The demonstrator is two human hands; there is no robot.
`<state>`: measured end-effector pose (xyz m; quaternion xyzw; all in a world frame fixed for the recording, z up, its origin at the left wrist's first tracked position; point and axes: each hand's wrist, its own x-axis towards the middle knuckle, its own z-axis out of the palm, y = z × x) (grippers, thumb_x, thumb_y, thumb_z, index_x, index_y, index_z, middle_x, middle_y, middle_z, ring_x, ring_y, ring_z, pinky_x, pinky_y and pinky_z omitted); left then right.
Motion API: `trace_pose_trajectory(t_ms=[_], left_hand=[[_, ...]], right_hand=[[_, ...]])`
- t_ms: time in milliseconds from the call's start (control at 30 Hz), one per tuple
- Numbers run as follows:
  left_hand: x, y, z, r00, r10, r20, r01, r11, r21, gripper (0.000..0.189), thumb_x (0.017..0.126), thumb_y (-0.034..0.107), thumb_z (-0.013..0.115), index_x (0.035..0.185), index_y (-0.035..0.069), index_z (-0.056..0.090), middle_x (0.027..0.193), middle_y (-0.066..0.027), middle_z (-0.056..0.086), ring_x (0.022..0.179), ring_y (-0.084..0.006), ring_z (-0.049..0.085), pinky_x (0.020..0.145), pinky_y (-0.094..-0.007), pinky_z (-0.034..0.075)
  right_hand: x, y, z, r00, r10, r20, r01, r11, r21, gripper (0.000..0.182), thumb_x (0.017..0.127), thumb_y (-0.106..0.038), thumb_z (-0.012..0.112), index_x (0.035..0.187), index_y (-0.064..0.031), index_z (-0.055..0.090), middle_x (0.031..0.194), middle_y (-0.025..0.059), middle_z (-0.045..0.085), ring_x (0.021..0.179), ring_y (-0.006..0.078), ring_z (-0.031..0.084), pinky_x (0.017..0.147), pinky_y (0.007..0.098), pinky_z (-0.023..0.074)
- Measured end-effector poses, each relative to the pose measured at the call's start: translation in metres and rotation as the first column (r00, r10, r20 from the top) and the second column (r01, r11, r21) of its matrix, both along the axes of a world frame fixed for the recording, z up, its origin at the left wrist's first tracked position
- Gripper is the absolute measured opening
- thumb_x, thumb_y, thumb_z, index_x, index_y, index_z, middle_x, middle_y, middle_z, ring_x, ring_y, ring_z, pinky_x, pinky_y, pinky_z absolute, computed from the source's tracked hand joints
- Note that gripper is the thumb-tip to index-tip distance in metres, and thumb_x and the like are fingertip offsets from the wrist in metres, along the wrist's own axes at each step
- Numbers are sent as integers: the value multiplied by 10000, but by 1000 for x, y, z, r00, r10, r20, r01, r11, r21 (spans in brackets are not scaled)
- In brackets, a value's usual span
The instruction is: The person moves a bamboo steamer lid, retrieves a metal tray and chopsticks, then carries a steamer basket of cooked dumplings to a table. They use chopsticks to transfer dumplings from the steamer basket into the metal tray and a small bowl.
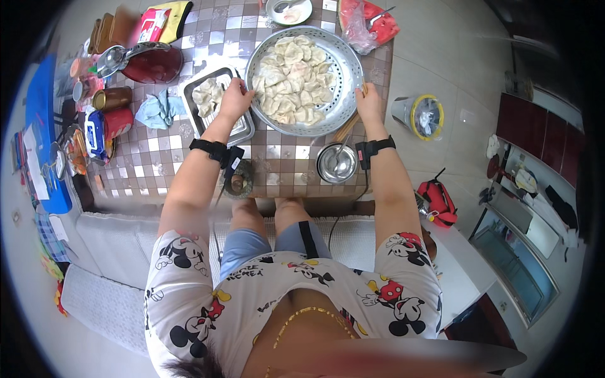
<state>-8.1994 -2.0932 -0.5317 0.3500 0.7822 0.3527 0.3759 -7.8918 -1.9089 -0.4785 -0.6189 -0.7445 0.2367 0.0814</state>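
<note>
A round perforated metal steamer pan (347,82) stands before me, heaped with pale dumplings (295,78) that leave holes bare on its right side. My left hand (235,100) grips its left rim. On the opposite rim, my right hand (369,105) has its fingers closed; thin wooden tips show at those fingers. Wooden chopsticks (347,126) lie beside the pan's lower right edge, partly hidden. Left of the pan, partly behind my left hand and forearm, is a rectangular metal tray (191,90) with several more dumplings (207,97). A metal bowl (336,163) with a spoon sits near my right wrist.
A dark red thermos jug (153,62), a blue cloth (160,109) and a brown jar (113,98) stand to the left. At the far side are a plate (289,12) and cut watermelon (385,28). A yellow-rimmed bin (427,117) stands past the table's right edge.
</note>
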Motion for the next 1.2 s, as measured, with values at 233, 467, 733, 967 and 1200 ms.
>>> trace_pose_trajectory(t_ms=[233, 467, 733, 967, 1200], left_hand=[[3, -21, 72, 975, -48, 216, 10, 984, 177, 271, 757, 80, 647, 830, 33, 391, 702, -38, 461, 607, -121, 474, 547, -261, 416], [-1, -68, 129, 849, -23, 528, -64, 987, 146, 206, 829, 74, 600, 848, 66, 396, 712, 12, 461, 618, -59, 482, 544, -196, 429], [-12, -79, 161, 839, -24, 544, -104, 974, 203, 220, 808, 67, 618, 842, 41, 403, 680, -12, 491, 571, -79, 495, 502, -216, 423], [-10, -112, 146, 811, 3, 586, -87, 989, 115, 238, 804, 66, 629, 816, 58, 392, 709, -13, 493, 605, -70, 480, 534, -211, 453], [-36, -213, 158, 726, 134, 675, -184, 983, 4, 192, 823, 95, 619, 841, 48, 434, 748, -7, 516, 664, -70, 511, 580, -196, 458]], right_hand=[[4, -5, 12, 954, -1, -301, 3, 1000, 8, 236, 816, -125, 546, 1008, 8, 515, 899, 188, 607, 867, 286, 595, 756, 351, 452], [10, -39, 36, 975, 36, -219, -43, 999, -28, 223, 832, -124, 525, 1001, 22, 530, 904, 179, 607, 845, 279, 590, 749, 350, 446], [0, -67, 29, 923, -9, -384, 25, 999, 37, 237, 835, -135, 510, 987, 45, 534, 865, 219, 596, 821, 337, 584, 741, 375, 444], [-26, -92, 87, 985, 33, -171, -13, 993, 115, 252, 830, -131, 495, 1034, 9, 545, 886, 225, 600, 833, 373, 583, 735, 390, 448], [-83, -153, 139, 979, 129, -160, -128, 992, 16, 225, 830, -128, 492, 1013, -20, 564, 859, 212, 611, 824, 358, 591, 704, 401, 450]])
